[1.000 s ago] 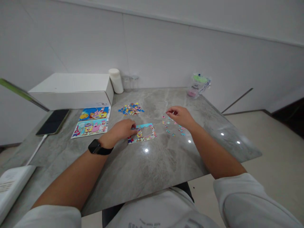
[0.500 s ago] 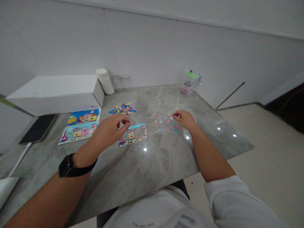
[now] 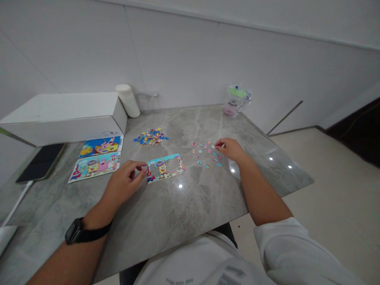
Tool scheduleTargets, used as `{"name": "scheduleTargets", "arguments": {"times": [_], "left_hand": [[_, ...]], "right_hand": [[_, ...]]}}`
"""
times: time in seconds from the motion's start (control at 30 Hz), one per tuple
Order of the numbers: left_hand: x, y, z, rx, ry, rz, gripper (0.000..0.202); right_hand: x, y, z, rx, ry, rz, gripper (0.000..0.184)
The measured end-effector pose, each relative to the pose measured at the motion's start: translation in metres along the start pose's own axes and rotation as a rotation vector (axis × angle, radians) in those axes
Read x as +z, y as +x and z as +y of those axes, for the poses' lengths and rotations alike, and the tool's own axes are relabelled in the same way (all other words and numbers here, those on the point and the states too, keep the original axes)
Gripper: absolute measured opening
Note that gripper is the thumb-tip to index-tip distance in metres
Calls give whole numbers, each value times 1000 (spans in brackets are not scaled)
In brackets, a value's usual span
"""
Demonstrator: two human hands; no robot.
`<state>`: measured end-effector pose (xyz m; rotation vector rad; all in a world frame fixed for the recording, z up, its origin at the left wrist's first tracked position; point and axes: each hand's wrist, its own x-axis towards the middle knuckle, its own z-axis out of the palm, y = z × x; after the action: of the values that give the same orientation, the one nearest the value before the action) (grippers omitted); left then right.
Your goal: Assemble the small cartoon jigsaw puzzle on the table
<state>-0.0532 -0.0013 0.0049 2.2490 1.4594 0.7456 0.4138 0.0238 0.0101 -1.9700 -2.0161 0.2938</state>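
A partly built cartoon jigsaw (image 3: 165, 167) with a hole in its middle lies on the grey marble table (image 3: 184, 206). My left hand (image 3: 124, 183), watch on the wrist, rests just left of it with thumb and forefinger pinched at the puzzle's left edge. My right hand (image 3: 230, 149) lies on the table to the right, fingertips closed at the edge of several scattered loose pieces (image 3: 206, 152). A denser heap of pieces (image 3: 151, 136) sits behind the puzzle.
Two cartoon picture cards (image 3: 96, 156) lie at the left. Behind them stand a long white box (image 3: 63, 116), a white cylinder (image 3: 128, 100) and two clear jars (image 3: 147, 102). A phone (image 3: 41, 161) lies far left, a plastic bag (image 3: 237, 101) at the back right.
My left hand has drawn back and down, from over the puzzle to its left edge. My right hand has stayed by the scattered pieces. The view has shifted slightly.
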Motion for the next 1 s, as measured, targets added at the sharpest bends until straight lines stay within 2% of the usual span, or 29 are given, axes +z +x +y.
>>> {"name": "scheduleTargets", "arguments": {"times": [0.27, 0.43, 0.7, 0.9, 1.0], "left_hand": [[1, 2, -6, -20, -19, 25, 41], [6, 1, -8, -19, -31, 0, 39], [5, 1, -9, -28, -25, 24, 41], [5, 1, -8, -23, -28, 21, 40], [5, 1, -8, -25, -24, 21, 40]], "right_hand": [[-2, -1, 15, -12, -25, -84, 19], [-3, 1, 27, 77, -73, -86, 19], [-9, 0, 50, 254, -157, -76, 18], [-8, -1, 52, 166, -69, -172, 23], [-8, -1, 48, 142, -80, -199, 16]]}}
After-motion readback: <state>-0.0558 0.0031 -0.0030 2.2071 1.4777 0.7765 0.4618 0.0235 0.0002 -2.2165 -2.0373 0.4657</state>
